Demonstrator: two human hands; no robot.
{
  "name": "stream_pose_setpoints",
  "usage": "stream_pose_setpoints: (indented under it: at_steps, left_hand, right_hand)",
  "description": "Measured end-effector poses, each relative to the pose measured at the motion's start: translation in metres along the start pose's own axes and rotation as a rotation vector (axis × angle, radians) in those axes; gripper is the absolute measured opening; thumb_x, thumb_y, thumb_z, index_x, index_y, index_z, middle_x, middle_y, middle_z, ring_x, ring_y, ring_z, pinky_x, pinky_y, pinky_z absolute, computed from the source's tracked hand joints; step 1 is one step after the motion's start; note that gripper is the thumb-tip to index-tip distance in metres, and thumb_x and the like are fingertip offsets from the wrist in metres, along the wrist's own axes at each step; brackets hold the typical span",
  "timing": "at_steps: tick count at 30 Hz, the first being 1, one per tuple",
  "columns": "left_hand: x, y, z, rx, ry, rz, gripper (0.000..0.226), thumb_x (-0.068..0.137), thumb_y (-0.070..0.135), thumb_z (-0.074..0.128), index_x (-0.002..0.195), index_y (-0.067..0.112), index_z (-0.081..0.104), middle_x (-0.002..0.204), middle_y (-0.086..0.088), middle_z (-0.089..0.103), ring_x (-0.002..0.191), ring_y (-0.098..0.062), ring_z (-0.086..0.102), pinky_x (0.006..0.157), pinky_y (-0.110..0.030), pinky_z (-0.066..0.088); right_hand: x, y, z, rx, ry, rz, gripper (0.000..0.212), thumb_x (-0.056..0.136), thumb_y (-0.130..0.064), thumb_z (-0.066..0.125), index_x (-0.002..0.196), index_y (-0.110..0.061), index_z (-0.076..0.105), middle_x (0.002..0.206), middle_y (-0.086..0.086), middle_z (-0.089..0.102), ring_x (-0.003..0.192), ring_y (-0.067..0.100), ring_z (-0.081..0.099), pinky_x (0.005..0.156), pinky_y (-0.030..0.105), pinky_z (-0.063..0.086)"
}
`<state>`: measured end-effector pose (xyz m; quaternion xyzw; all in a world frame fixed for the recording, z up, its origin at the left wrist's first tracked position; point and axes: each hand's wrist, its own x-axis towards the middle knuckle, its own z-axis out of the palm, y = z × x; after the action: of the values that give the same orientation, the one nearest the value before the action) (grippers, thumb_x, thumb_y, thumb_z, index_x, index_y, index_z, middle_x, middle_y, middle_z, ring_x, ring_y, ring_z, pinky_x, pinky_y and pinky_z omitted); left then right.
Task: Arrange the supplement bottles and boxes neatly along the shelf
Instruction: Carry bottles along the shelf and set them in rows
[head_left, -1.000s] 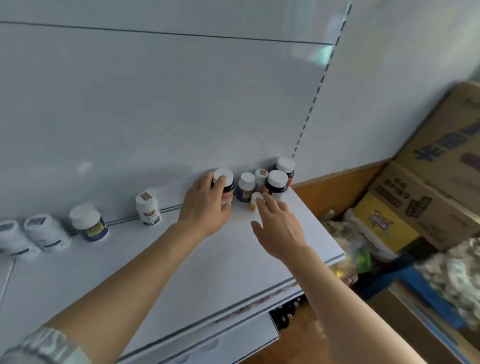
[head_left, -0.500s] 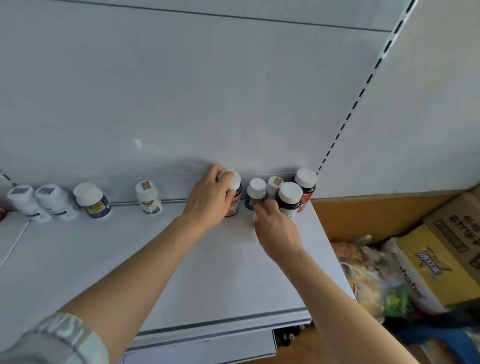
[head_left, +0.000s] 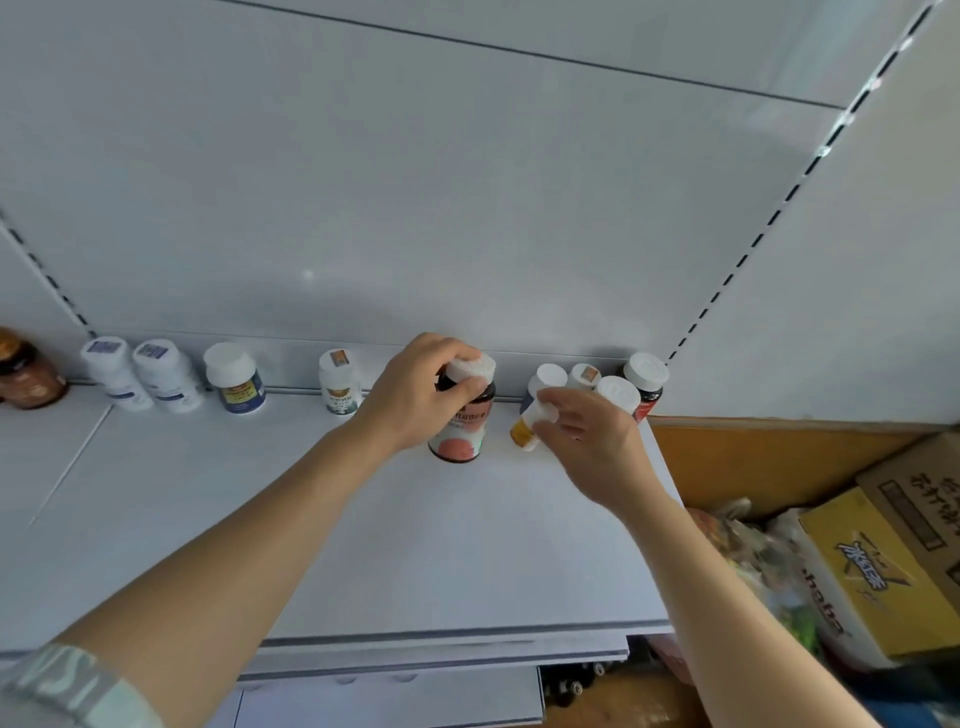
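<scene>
**Two grips, two bottles off the back row**

Left grip (head_left: 415, 395) clamped around the white cap and neck of a dark bottle with a pink label (head_left: 461, 415), fingers curled over the top, thumb at the front. Bottle upright or nearly so, base at or just above the white shelf (head_left: 363, 545), slightly forward of the back rail.

Right grip (head_left: 587, 431) pinching a small white bottle with an orange label (head_left: 530, 423), tilted, cap toward the fingers, base pointing down and left toward the left grip. Cannot tell whether its base touches the shelf.

Just behind the right grip, four white-capped bottles clustered at the shelf's right end: a blue-sided one (head_left: 545, 376), a slim one with an orange sticker on its cap (head_left: 584, 375), a wide-capped one (head_left: 618, 394) partly hidden by the fingers, and a dark one with a red label (head_left: 645, 382) at the far corner.

Left of the left grip, along the back rail, four more standing apart: a slim white bottle with a sticker on top (head_left: 340, 383) nearest, then a blue-labelled bottle with a wide white cap (head_left: 236, 378), then two white bottles (head_left: 140, 375) side by side. Further left, on the neighbouring shelf section, one brown bottle (head_left: 26, 379).

Ten white-capped bottles in all, plus the brown one. Right of the right grip, below shelf level, a yellow carton (head_left: 878, 577) and a brown cardboard box (head_left: 919, 499).
</scene>
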<state>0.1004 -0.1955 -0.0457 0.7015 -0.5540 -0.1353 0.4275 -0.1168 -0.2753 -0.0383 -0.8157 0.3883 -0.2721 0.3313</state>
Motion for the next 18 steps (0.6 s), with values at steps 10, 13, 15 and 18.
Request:
stream_pose_setpoints:
  at_steps: [10, 13, 15, 18]
  left_hand:
    - [-0.037, 0.023, -0.030, -0.215, -0.031, -0.128, 0.024, 0.088, 0.041, 0.068, 0.112, 0.035, 0.069, 0.118, 0.014, 0.061, 0.103, -0.002, 0.062, 0.093, -0.025, 0.050]
    - [-0.046, 0.035, -0.035, -0.236, -0.006, -0.160, 0.024, 0.089, 0.040, 0.068, 0.112, 0.035, 0.069, 0.120, 0.014, 0.062, 0.101, 0.000, 0.062, 0.088, -0.021, 0.049]
    - [-0.051, 0.044, -0.039, -0.266, 0.016, -0.182, 0.023, 0.089, 0.039, 0.067, 0.112, 0.034, 0.069, 0.119, 0.015, 0.063, 0.100, 0.001, 0.063, 0.086, -0.020, 0.048]
    - [-0.061, 0.056, -0.042, -0.319, 0.054, -0.218, 0.021, 0.089, 0.036, 0.069, 0.110, 0.032, 0.070, 0.113, 0.016, 0.067, 0.098, 0.000, 0.066, 0.089, -0.025, 0.051]
  right_hand:
    - [-0.015, -0.036, -0.015, 0.262, -0.235, 0.090, 0.032, 0.094, -0.014, 0.061, 0.107, -0.040, 0.072, 0.101, 0.018, 0.069, 0.076, 0.015, 0.054, 0.069, 0.025, 0.042]
    - [-0.017, -0.039, -0.020, 0.321, -0.275, 0.079, 0.033, 0.095, -0.010, 0.058, 0.112, -0.035, 0.071, 0.102, 0.010, 0.071, 0.083, 0.010, 0.062, 0.076, 0.018, 0.046]
    - [-0.017, -0.041, -0.023, 0.359, -0.301, 0.071, 0.033, 0.095, -0.009, 0.057, 0.114, -0.032, 0.071, 0.100, 0.007, 0.072, 0.083, 0.007, 0.063, 0.077, 0.017, 0.046]
    - [-0.018, -0.039, -0.025, 0.386, -0.328, 0.054, 0.032, 0.094, -0.010, 0.058, 0.114, -0.032, 0.071, 0.097, 0.002, 0.074, 0.088, 0.012, 0.067, 0.087, 0.028, 0.051]
